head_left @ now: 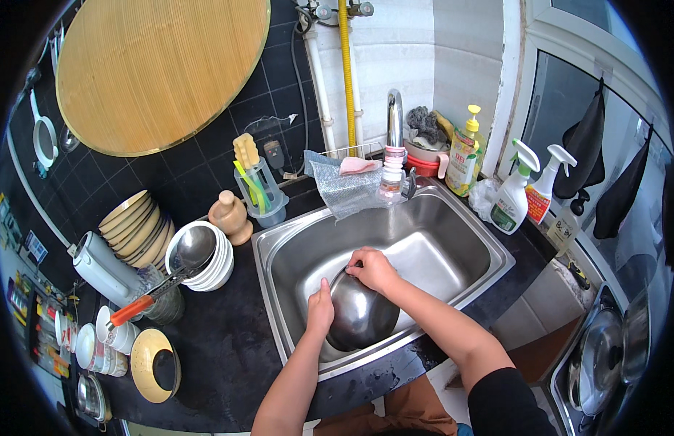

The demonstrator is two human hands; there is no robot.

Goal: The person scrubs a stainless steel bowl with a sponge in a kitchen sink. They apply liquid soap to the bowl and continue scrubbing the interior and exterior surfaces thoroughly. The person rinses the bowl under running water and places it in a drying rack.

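A round, shiny steel bowl (362, 311) is tilted in the near left part of the steel sink (453, 301), its domed side toward me. My left hand (321, 309) grips its left edge, thumb up and the other fingers mostly hidden. At the bowl's upper edge my right hand (372, 269) is closed, fingertips pinched at the rim; whether they also hold something small cannot be made out. Beyond the hands the faucet (394, 131) stands over the sink, with what looks like a faint stream of water below it.
Left of the sink stand white bowls (219, 265) with a ladle (191, 251) on top, a wooden mortar (230, 216), a utensil holder (261, 192) and stacked tan bowls (137, 225). A soap bottle (464, 160) and spray bottles (510, 196) line the right back. Pot lids (597, 360) lie right.
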